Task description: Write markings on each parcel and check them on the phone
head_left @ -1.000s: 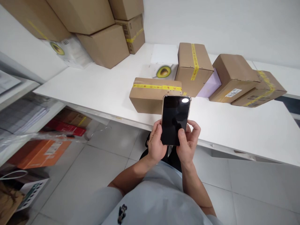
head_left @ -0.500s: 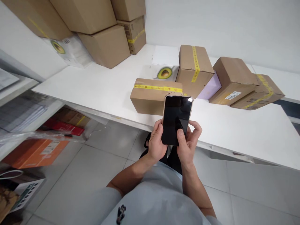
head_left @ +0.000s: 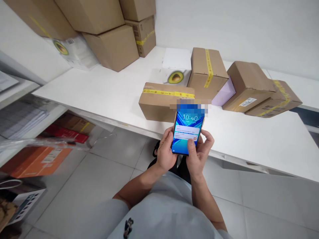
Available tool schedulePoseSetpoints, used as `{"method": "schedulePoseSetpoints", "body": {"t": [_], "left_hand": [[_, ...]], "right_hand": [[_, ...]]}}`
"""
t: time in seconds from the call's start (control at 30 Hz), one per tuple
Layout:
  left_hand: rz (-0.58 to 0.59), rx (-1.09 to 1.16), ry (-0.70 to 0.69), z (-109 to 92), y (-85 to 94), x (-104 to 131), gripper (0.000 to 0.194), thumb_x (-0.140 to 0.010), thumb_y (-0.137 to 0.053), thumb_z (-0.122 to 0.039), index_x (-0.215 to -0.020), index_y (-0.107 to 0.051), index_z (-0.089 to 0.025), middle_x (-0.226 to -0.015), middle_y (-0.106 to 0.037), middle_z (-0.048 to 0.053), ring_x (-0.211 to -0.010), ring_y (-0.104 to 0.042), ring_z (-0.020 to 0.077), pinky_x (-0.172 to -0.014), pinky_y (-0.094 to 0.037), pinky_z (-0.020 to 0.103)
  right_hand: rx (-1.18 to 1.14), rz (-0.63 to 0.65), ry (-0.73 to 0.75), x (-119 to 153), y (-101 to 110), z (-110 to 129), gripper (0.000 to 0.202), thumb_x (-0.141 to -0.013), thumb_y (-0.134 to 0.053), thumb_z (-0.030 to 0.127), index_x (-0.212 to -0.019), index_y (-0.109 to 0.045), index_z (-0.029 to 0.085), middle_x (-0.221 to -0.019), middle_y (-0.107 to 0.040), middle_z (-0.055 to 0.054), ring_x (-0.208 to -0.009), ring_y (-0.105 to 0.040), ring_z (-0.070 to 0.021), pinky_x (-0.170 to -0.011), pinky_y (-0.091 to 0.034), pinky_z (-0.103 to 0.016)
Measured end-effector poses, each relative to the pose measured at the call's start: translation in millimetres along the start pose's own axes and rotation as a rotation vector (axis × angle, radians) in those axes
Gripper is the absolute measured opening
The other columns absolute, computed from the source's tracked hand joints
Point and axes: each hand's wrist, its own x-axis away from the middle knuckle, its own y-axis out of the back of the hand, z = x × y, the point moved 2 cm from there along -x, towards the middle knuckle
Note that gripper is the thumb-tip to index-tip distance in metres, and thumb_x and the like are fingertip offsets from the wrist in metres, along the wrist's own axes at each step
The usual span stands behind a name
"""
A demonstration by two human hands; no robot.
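A smartphone (head_left: 185,146) is held upright between my two hands, its screen lit blue with the time 10:40 and two notification cards. My left hand (head_left: 166,152) is closed around the phone's lower left edge. On the other side, my right hand (head_left: 199,154) grips the lower right edge, its thumb over the screen. The phone's top is blurred by a pixelated patch. Just behind it on the white table (head_left: 112,89) lies a long cardboard box (head_left: 157,106) with yellow tape, partly covered by the phone.
Behind stand a white avocado-print box (head_left: 176,63), a taped cardboard box (head_left: 201,78), a lilac box (head_left: 224,93) and two more cardboard boxes (head_left: 246,83). Large cartons (head_left: 112,46) are stacked at the back left. Left, shelves (head_left: 20,89) stand near an orange box (head_left: 37,159).
The phone's screen has gone from black to a lit blue lock screen. Both hands keep their hold, and the view has shifted only slightly.
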Motion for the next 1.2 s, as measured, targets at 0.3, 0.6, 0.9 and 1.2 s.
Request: {"method": "schedulePoseSetpoints", "body": {"t": [0.3,0.6,0.9,1.2], "left_hand": [[-0.016,0.003,0.012,-0.3,0.5,0.0,0.035,-0.085,-0.071,-0.050,-0.107,-0.066,-0.022,-0.101,-0.076,0.004,-0.111,-0.071,0.0277,-0.099,-0.056,0.043],[-0.014,0.011,-0.007,2.8,1.3,-0.9,0.036,-0.085,-0.071,-0.050,-0.107,-0.067,-0.023,-0.104,-0.076,0.004,-0.110,-0.071,0.0267,-0.098,-0.056,0.042],[0.004,0.014,0.002,0.9,0.1,0.6,0.034,-0.084,-0.072,-0.049,-0.107,-0.066,-0.024,-0.102,-0.076,0.002,-0.106,-0.072,0.0253,-0.098,-0.056,0.041],[0.005,0.014,-0.010,2.1,0.8,-1.3,0.038,-0.081,-0.075,-0.051,-0.106,-0.068,-0.023,-0.100,-0.076,0.001,-0.098,-0.074,0.0227,-0.094,-0.057,0.037]], "right_hand": [[0.008,0.013,-0.009,-1.2,0.0,-1.3,0.040,-0.088,-0.065,0.040,-0.119,-0.042,0.029,-0.102,-0.067,-0.001,-0.087,-0.068,-0.0152,-0.075,-0.055,-0.032],[0.004,0.038,-0.027,-2.1,0.4,0.3,0.040,-0.089,-0.065,0.040,-0.119,-0.041,0.029,-0.102,-0.066,-0.001,-0.086,-0.068,-0.0146,-0.075,-0.055,-0.031],[-0.035,0.057,-0.033,-3.1,2.1,1.5,0.041,-0.088,-0.067,0.036,-0.119,-0.041,0.030,-0.103,-0.067,0.000,-0.089,-0.069,-0.0140,-0.076,-0.056,-0.030],[-0.015,0.078,-0.005,-3.3,5.2,1.0,0.041,-0.089,-0.066,0.034,-0.122,-0.042,0.030,-0.106,-0.067,-0.001,-0.091,-0.069,-0.0141,-0.077,-0.055,-0.029]]}}
